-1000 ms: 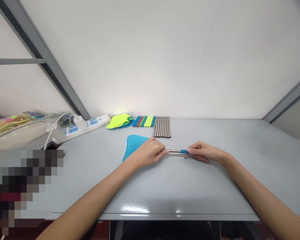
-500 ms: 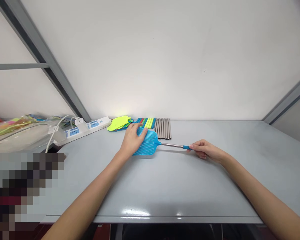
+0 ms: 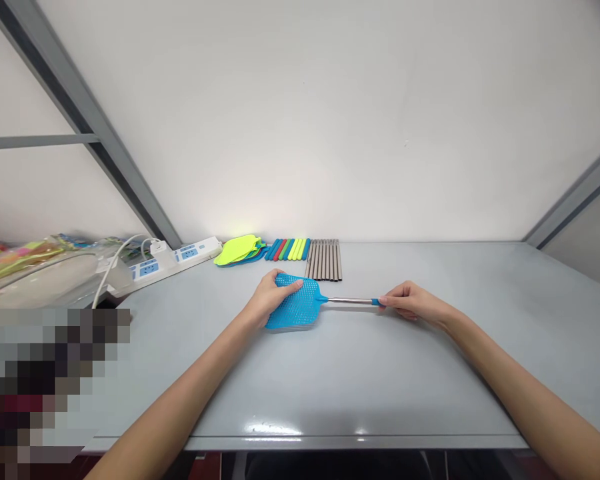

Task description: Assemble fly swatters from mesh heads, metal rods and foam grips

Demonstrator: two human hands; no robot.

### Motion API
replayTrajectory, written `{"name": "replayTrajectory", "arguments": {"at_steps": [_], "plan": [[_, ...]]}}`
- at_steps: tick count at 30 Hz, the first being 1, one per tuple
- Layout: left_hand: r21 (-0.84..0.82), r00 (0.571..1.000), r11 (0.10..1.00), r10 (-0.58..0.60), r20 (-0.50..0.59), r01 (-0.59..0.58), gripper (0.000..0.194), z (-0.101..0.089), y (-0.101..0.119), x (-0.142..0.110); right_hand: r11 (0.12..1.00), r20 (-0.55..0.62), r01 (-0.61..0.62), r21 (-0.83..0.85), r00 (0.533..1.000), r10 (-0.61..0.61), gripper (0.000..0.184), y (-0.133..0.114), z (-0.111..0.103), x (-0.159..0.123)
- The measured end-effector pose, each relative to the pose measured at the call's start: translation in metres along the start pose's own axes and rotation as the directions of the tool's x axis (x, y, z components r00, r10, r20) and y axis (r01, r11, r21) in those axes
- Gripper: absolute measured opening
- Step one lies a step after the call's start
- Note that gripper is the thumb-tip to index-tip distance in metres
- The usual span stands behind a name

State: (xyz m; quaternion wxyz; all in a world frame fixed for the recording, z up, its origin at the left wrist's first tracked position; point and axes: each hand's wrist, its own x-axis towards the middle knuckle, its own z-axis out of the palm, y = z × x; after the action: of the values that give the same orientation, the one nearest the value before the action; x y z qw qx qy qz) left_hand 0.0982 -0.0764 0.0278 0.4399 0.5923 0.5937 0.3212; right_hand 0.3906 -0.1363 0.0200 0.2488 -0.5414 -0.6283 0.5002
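Note:
A blue fly swatter (image 3: 300,308) with a perforated paddle, a metal rod and a blue handle lies crosswise between my hands, close over the table. My left hand (image 3: 270,297) is closed on the paddle's left end, thumb on top and the other fingers mostly hidden behind it. At the other end, my right hand (image 3: 405,301) pinches the blue handle, covering most of it. Beyond the swatter are a row of metal tubes (image 3: 325,260), several coloured handles (image 3: 287,249) and a stack of yellow and blue swatter paddles (image 3: 237,250).
A white power strip (image 3: 180,257) with plugs and cables runs along the back left of the grey table (image 3: 360,373). Plastic-bagged coloured items (image 3: 35,260) sit at the far left. A white wall (image 3: 330,120) rises behind, with metal frame posts at both sides.
The swatter's paddle has come slightly toward me and its rod now lies more level. My left hand has shifted with it, uncovering the coloured handles behind. My right hand has barely moved.

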Motion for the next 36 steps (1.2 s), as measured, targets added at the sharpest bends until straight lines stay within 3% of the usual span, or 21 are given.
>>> {"name": "replayTrajectory", "arguments": {"at_steps": [5,10,24,36], "plan": [[0.039,0.997,0.996,-0.074,-0.019,0.075,0.052,0.004,-0.001,-0.002,0.998,-0.028,-0.001,-0.063,1.0,-0.001,0.039,-0.002,0.001,0.0],[-0.01,0.987,0.987,-0.157,0.034,0.158,0.053,0.008,0.002,-0.005,0.997,-0.039,0.028,-0.071,0.999,-0.031,0.039,-0.002,0.002,0.0],[0.002,0.993,0.996,-0.091,-0.076,0.092,0.056,0.022,-0.005,-0.012,0.997,-0.059,0.028,-0.066,0.998,-0.032,0.039,-0.003,0.004,-0.001],[0.01,0.993,0.999,-0.049,-0.104,0.051,0.055,0.024,-0.004,-0.015,0.999,-0.044,0.029,-0.036,0.999,-0.03,0.037,0.003,0.001,0.002]]}}
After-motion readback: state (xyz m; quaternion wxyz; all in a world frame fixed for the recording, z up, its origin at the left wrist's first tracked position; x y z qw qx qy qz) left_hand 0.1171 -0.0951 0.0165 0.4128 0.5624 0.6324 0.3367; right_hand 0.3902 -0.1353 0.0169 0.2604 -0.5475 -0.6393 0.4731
